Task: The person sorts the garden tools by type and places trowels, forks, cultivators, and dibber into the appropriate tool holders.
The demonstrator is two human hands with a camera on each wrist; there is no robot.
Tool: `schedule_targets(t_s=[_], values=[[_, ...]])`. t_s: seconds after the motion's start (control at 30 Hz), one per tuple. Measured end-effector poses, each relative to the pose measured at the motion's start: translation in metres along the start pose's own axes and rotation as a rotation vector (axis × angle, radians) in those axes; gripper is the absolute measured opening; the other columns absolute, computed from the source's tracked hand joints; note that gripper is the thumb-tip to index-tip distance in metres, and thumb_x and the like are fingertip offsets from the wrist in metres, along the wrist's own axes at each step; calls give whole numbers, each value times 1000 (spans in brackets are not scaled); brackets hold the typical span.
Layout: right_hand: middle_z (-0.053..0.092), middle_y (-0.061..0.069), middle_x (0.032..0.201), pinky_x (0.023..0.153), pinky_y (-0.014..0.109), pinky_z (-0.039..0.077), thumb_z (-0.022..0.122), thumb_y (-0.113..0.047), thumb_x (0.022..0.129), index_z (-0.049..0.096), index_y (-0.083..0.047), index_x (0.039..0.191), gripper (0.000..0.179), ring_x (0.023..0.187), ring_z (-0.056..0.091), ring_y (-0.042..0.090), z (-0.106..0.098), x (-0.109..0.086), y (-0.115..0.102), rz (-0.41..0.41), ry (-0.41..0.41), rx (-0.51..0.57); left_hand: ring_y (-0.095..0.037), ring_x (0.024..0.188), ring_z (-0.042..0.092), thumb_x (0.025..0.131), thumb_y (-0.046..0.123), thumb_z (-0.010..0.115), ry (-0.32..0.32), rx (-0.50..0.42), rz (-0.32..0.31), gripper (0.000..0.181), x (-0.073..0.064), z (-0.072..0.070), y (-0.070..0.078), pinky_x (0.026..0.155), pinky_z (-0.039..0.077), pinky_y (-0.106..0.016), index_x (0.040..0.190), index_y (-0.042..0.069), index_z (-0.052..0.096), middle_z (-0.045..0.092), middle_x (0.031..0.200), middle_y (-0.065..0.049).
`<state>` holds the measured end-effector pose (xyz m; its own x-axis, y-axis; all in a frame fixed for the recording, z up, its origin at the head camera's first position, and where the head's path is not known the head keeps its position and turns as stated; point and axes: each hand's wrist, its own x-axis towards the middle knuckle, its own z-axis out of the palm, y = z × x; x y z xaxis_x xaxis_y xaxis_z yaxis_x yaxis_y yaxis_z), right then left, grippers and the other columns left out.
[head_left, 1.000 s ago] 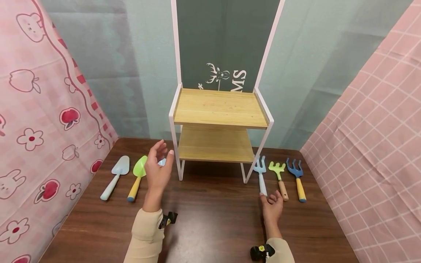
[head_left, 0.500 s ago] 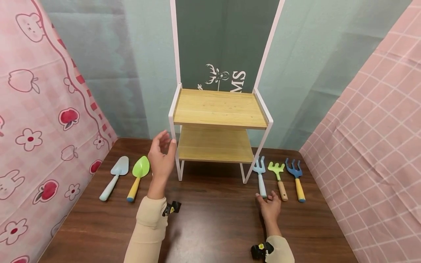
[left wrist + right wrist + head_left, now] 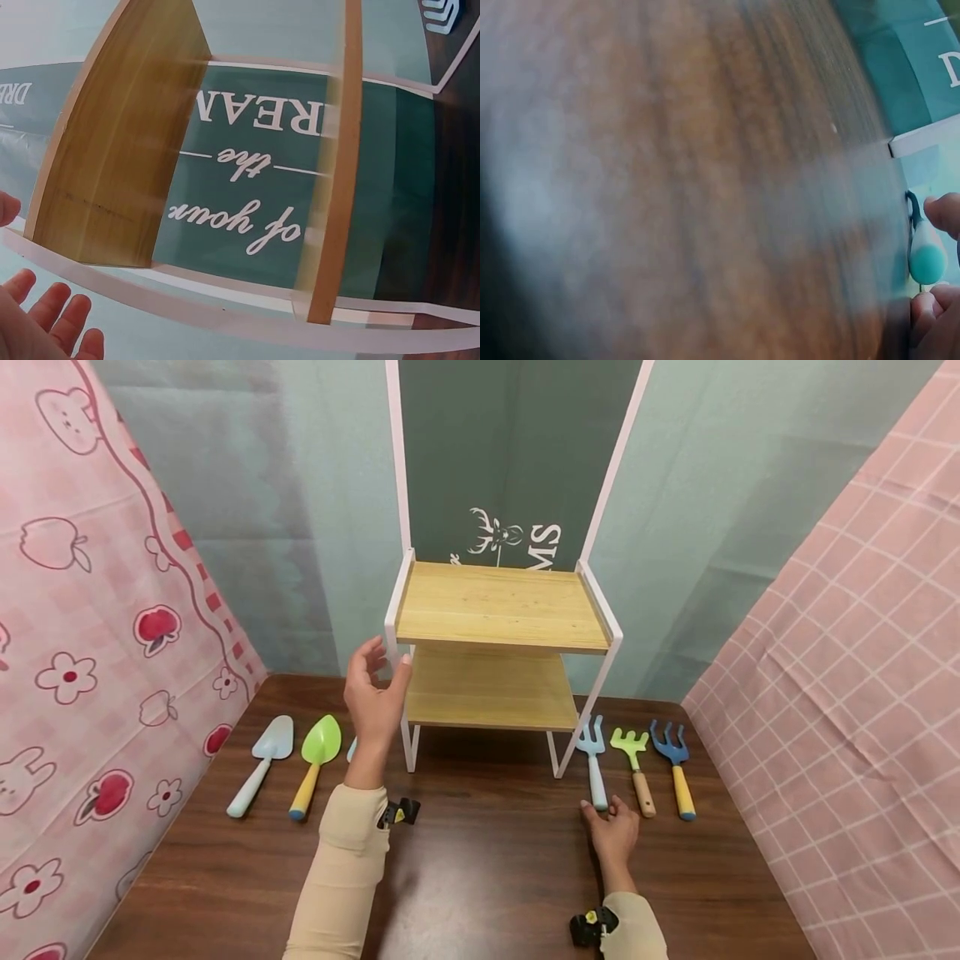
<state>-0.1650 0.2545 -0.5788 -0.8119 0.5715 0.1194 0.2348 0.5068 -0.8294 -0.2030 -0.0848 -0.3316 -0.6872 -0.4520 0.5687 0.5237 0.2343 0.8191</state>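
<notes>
My left hand (image 3: 375,697) is raised at the left front post of a two-tier shelf (image 3: 502,606), thumb and fingers apart and holding nothing. In the left wrist view, the left fingers (image 3: 56,315) lie close to the shelf's white frame (image 3: 225,311). My right hand (image 3: 615,835) is low over the table, just in front of a light blue hand fork (image 3: 596,772). In the right wrist view, the thumb (image 3: 943,211) and fingertips (image 3: 926,306) stand on either side of the fork's rounded handle end (image 3: 928,262), with gaps showing.
A pale blue trowel (image 3: 262,764) and a green trowel with a yellow handle (image 3: 315,764) lie left; a blue piece (image 3: 351,750) is mostly hidden behind the left wrist. A green fork (image 3: 636,772) and a dark blue fork (image 3: 677,768) lie right on the brown table (image 3: 480,877).
My left hand has risen and moved right, from above the trowels to the shelf's left post. My right hand has shifted slightly left, near the light blue fork's handle end.
</notes>
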Motion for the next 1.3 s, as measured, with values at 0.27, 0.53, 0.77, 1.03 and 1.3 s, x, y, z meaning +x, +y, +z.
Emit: schedule_targets(t_s=[0.27, 0.53, 0.77, 1.03, 1.3], values=[[45, 29, 107, 81, 51, 37, 73, -24, 79, 47, 13, 126, 65, 96, 44, 41, 2, 2, 0, 25, -7, -38, -37, 97, 54, 82, 2, 64, 8, -44, -53, 37, 8, 6, 1, 83, 39, -45, 116, -10, 55, 58, 107, -27], [44, 31, 110, 82, 56, 35, 71, -30, 80, 48, 9, 127, 65, 105, 39, 46, 5, 5, -4, 71, -18, -83, -42, 92, 53, 83, 1, 63, 44, -122, -33, 31, 14, 12, -3, 81, 41, -46, 109, -14, 55, 57, 100, -29], [47, 30, 114, 83, 59, 34, 71, -29, 81, 56, 5, 122, 55, 107, 39, 48, 9, 6, -2, 68, 21, -111, -20, 79, 52, 82, 2, 64, 103, -138, -68, 26, 19, 17, -2, 73, 43, -32, 101, -14, 57, 58, 91, -25], [49, 29, 116, 80, 59, 35, 70, -27, 82, 59, 3, 121, 51, 105, 41, 46, 10, 6, 0, 76, 41, -132, -16, 75, 52, 81, 2, 66, 148, -113, -99, 22, 23, 22, 1, 70, 42, -27, 95, -13, 57, 58, 85, -18], [50, 28, 118, 75, 59, 38, 70, -27, 82, 59, 0, 123, 50, 103, 44, 47, 8, 12, -4, 104, -4, -188, -25, 88, 58, 80, 1, 63, 137, -102, -118, 18, 29, 24, -1, 77, 44, -37, 94, -9, 56, 57, 88, -10]])
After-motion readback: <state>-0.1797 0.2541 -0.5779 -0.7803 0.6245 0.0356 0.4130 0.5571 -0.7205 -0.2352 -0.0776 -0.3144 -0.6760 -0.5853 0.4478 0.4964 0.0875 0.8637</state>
